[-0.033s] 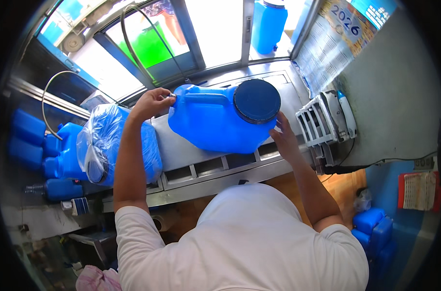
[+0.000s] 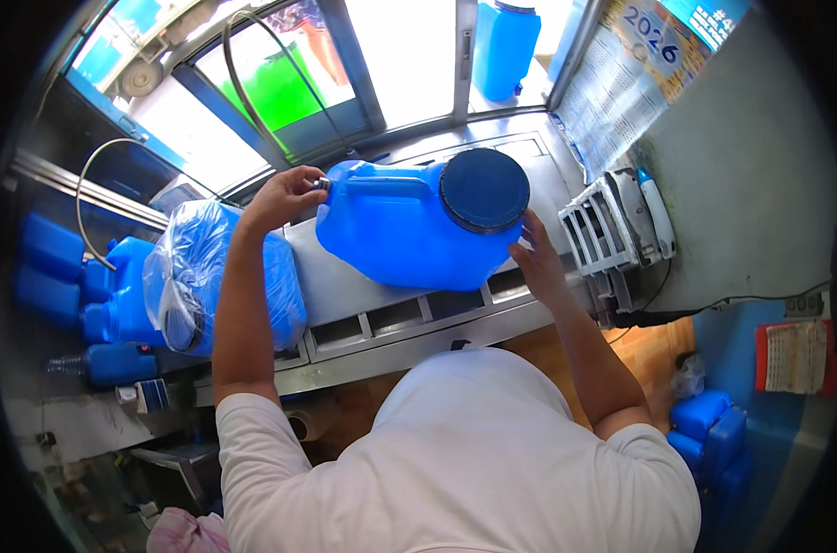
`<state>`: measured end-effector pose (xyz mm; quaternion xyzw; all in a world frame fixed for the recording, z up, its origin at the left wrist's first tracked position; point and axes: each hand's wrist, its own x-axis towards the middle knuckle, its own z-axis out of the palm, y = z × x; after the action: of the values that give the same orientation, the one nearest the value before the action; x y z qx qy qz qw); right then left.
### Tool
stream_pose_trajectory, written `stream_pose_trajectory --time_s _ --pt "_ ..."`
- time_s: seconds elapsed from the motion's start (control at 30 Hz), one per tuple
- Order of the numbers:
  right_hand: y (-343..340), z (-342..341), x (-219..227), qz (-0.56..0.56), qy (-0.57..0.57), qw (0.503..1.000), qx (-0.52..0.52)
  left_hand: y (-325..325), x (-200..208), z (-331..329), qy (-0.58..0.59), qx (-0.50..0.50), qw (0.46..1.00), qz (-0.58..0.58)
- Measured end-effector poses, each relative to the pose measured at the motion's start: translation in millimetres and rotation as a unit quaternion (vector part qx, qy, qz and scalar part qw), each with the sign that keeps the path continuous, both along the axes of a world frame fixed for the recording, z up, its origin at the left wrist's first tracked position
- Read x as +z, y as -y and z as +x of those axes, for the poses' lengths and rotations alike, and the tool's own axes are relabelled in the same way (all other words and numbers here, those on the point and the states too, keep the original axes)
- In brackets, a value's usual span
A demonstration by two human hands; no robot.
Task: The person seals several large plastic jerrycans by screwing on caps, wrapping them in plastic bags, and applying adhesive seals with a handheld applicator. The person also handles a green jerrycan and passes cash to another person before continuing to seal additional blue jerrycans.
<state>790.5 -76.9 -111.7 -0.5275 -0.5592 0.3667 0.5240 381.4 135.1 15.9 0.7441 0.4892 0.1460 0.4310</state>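
Observation:
A blue plastic water jug (image 2: 391,240) lies on its side on the metal counter, its moulded handle upward. Its wide dark screw lid (image 2: 485,191) is on the right. My left hand (image 2: 287,197) pinches a small dark-and-metallic cap or spout fitting (image 2: 321,184) at the jug's left end, thumb and fingers closed around it. At the opposite end, below the lid, my right hand (image 2: 540,263) has curled fingers against the jug and steadies it. Part of its grip is hidden behind the jug.
Left of the jug sits a plastic-wrapped blue container (image 2: 243,276), with more blue jugs (image 2: 128,286) beyond. Slots line the counter's front edge (image 2: 395,323). A white slatted device (image 2: 602,226) stands at right. A curved hose (image 2: 239,83) rises near the window.

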Motion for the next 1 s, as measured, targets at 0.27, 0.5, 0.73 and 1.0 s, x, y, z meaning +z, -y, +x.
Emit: stream_pose_trajectory --time_s 0.27,0.5,0.73,1.0 --pt "3.8 -7.0 9.5 -0.057 0.014 0.998 -0.006 -2.9 -13.5 5.7 -0.030 0.086 0.996 -0.007" --pt "6.0 -10.5 12.1 -0.052 -0.002 0.999 -0.008 -14.1 -26.1 -0.7 0.042 0.004 0.998 0.039" --pt "9.5 -25.5 12.9 -0.058 0.015 0.996 -0.060 -25.3 -43.8 16.2 -0.255 0.139 0.940 0.180" --pt "60.9 -43.1 9.4 -0.066 0.110 0.990 -0.055 -79.2 -58.9 60.1 -0.048 0.137 0.980 0.137"
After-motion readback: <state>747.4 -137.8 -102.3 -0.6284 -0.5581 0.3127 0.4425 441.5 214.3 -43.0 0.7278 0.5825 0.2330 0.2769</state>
